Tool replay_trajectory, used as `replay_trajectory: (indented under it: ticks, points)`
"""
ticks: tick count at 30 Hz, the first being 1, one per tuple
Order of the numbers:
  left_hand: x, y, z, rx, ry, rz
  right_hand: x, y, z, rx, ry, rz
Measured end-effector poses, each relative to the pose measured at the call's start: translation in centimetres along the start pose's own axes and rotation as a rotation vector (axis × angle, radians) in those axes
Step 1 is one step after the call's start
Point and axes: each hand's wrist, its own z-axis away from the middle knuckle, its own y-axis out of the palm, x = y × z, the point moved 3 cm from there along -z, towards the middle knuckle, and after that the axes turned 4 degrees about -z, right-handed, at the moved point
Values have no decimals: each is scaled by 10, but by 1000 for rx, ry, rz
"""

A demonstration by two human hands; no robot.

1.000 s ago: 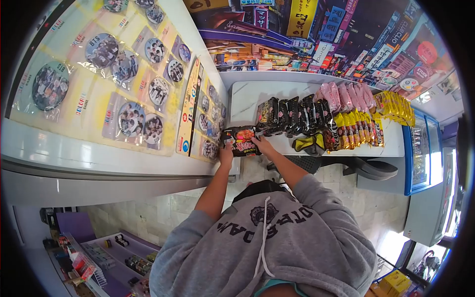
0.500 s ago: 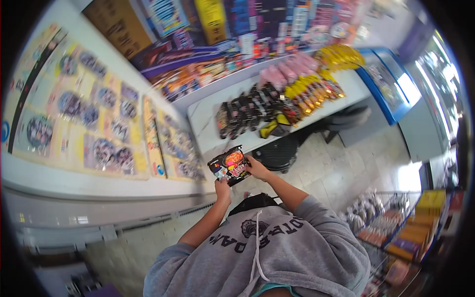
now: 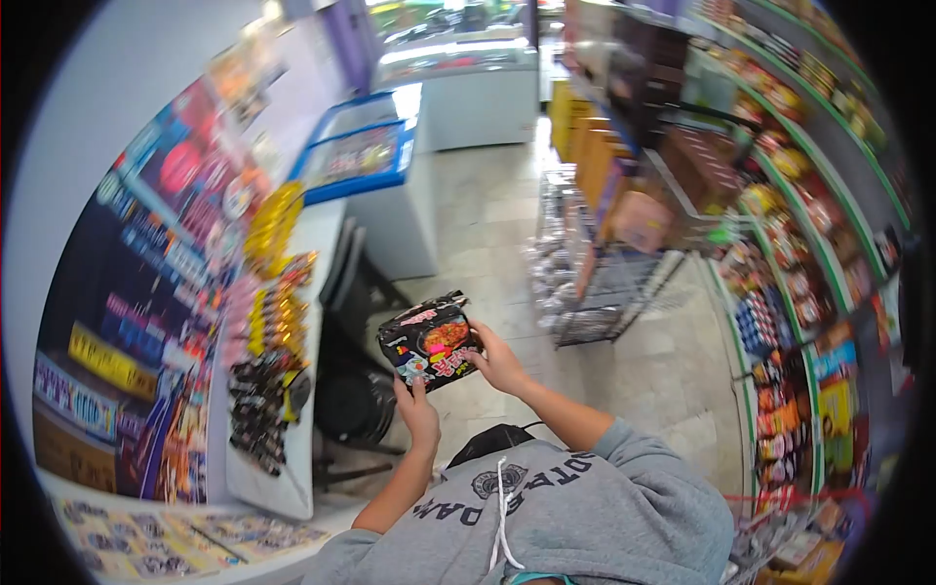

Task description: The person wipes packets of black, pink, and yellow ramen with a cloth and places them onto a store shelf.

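Note:
A black packet of instant noodles (image 3: 429,339), printed with a bowl of orange-red noodles and pink lettering, is held in front of my body. My left hand (image 3: 419,414) grips its lower edge, fingers closed on it. On the right side, my right hand (image 3: 499,361) is closed round the packet's edge with the thumb on the front. Left of the packet, rows of black packets (image 3: 255,414) lie on a white counter (image 3: 297,487), with gold packets (image 3: 283,322), pink packets (image 3: 239,312) and yellow packets (image 3: 273,224) farther along it.
Black stools (image 3: 353,402) stand beside the counter. A blue-rimmed chest freezer (image 3: 405,180) is beyond it. A wire rack (image 3: 585,317) and cartons (image 3: 595,161) stand to the right of the tiled floor (image 3: 478,214). Stocked shelves (image 3: 804,341) line the far right.
My view has swung right, bringing the freezer, aisle and shelves into sight. The noodle packet has stayed in both hands and turned with my body, away from the counter.

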Motion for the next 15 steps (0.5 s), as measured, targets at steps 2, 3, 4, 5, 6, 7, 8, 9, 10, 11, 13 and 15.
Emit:
replay_trajectory:
  ticks: [2,3,4,5,6,7,8,9,10,11,13,15]
  points:
    - [3,72,14,179,145,72,-6,-79,29,-182,-23,25]
    - [-4,107,31,278,155,85,-3,-118,49,-276,-13,56]
    - [-16,137,55,358,198,113,6,-154,73,-347,-5,74]
    - [-24,165,79,437,235,145,12,-186,102,-417,8,92]
    - [-25,193,100,534,236,162,15,-214,130,-508,23,126]
    - [-27,218,119,615,277,197,19,-241,156,-583,-10,100]
    - [-30,238,138,681,315,231,23,-262,180,-645,-46,70]
    - [-49,274,151,776,286,254,32,-299,190,-701,-19,115]
    - [-48,294,168,830,291,269,35,-317,215,-752,-19,139]
    - [-49,312,182,916,336,242,38,-330,237,-859,-23,91]
    - [-53,349,215,1074,434,228,48,-354,283,-1044,-13,97]
    - [-57,384,247,1157,478,197,56,-372,318,-1178,0,141]
